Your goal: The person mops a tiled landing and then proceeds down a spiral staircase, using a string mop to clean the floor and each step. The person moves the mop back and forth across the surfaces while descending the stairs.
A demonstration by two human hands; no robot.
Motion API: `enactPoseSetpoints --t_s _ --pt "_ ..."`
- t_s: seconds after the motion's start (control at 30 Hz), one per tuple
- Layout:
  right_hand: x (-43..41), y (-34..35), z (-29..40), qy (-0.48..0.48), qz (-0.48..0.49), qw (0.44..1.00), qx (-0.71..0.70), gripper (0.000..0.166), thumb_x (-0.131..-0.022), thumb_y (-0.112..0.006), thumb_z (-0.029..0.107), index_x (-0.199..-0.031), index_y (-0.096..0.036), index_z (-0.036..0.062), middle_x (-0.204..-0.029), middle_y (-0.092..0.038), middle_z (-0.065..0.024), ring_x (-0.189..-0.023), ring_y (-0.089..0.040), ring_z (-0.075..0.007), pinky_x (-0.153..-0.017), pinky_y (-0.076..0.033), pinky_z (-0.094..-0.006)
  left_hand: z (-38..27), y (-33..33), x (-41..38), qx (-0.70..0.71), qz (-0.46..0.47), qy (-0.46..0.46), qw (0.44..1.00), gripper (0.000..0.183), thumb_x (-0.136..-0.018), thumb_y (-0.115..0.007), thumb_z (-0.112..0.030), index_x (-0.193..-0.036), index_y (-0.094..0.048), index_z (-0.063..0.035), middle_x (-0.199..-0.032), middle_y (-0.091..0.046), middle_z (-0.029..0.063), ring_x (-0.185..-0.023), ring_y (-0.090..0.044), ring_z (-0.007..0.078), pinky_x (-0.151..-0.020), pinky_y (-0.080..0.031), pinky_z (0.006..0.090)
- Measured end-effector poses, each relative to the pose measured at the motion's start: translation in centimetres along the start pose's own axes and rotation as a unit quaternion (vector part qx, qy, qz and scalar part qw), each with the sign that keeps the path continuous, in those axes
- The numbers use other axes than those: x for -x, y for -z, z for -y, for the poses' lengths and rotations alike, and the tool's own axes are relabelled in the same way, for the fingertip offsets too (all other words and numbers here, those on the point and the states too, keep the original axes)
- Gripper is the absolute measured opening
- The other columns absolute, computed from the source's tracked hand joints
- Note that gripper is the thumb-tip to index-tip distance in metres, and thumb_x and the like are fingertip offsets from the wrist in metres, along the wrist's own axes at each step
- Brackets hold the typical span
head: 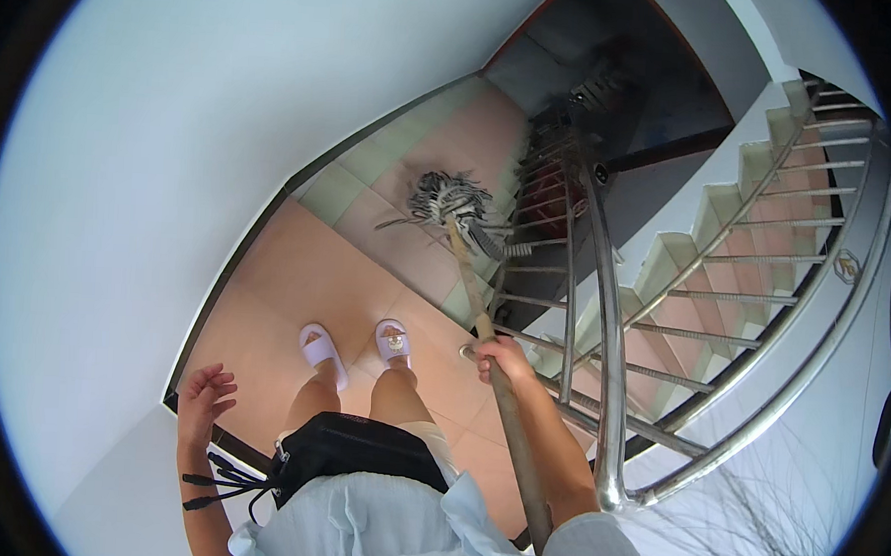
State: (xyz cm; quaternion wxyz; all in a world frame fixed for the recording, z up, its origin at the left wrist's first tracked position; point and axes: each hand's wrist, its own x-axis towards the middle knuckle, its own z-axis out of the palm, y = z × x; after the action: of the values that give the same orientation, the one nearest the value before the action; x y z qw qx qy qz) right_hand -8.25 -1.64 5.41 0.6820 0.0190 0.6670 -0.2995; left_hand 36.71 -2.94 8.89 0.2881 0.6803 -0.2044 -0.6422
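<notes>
My right hand (504, 359) is closed around the long handle of a string mop (449, 201). The grey and white strands of the mop head are at the tiled stairs, beyond my feet, with a few strands close to the metal railing. The handle runs back beside my right forearm towards my body. At the lower left, my left hand (208, 396) is raised near the white wall with its fingers apart and slightly bent, holding nothing. Whether the mop head rests on a step or hangs just above it, I cannot tell.
A metal stair railing (608, 345) stands close on my right, with another tiled flight (721, 275) beyond it. The white wall (138, 153) with dark skirting borders the left side. Stairs descend ahead towards a dark doorway (611, 69). I stand on an orange tiled landing (282, 271) in lilac slippers.
</notes>
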Motion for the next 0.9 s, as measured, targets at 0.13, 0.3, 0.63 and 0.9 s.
enactPoseSetpoints --t_s 0.13,0.3,0.63,0.9 --pt "2.4 3.0 -1.6 -0.014 -0.068 0.996 -0.05 0.011 -0.065 -0.049 0.0 -0.066 -0.039 0.0042 -0.056 -0.041 -0.005 -0.043 -0.039 -0.0103 -0.037 -0.031 -0.024 -1.2 0.3 -1.7 -0.012 0.011 0.017 1.0 0.028 -0.075 -0.041 -0.003 -0.101 -0.048 -0.0036 -0.088 -0.055 0.0064 -0.077 -0.056 0.0148 -0.062 -0.047 0.0255" --pt "1.9 7.7 -5.6 -0.092 -0.11 0.986 -0.086 0.009 -0.067 -0.048 0.002 -0.062 -0.041 0.0029 -0.052 -0.041 -0.0059 -0.04 -0.039 -0.013 -0.036 -0.033 -0.0261 -2.1 -1.6 -3.5 -0.045 0.032 0.042 0.998 0.027 -0.075 -0.04 -0.003 -0.101 -0.047 -0.0035 -0.088 -0.055 0.0061 -0.075 -0.056 0.0148 -0.062 -0.047 0.0257" --pt "-7.3 15.0 -8.6 -0.169 -0.144 0.952 0.209 0.01 -0.062 -0.053 0.002 -0.057 -0.046 -0.0043 -0.048 -0.047 -0.0109 -0.037 -0.048 -0.0198 -0.033 -0.04 -0.0326 -7.4 -12.3 -5.5 -0.105 0.003 0.022 0.994 0.026 -0.077 -0.037 -0.003 -0.101 -0.047 -0.0018 -0.089 -0.055 0.0085 -0.077 -0.056 0.0154 -0.063 -0.048 0.026" --pt "-10.7 19.5 -6.9 -0.166 -0.093 0.925 0.33 0.02 -0.064 -0.052 0.011 -0.069 -0.053 -0.0091 -0.056 -0.055 -0.015 -0.044 -0.055 -0.0196 -0.04 -0.043 -0.0315 -10.5 -19.2 -7.2 -0.143 0.038 0.024 0.989 0.027 -0.076 -0.04 -0.002 -0.101 -0.047 -0.0023 -0.089 -0.056 0.0082 -0.077 -0.056 0.0161 -0.063 -0.048 0.0258"
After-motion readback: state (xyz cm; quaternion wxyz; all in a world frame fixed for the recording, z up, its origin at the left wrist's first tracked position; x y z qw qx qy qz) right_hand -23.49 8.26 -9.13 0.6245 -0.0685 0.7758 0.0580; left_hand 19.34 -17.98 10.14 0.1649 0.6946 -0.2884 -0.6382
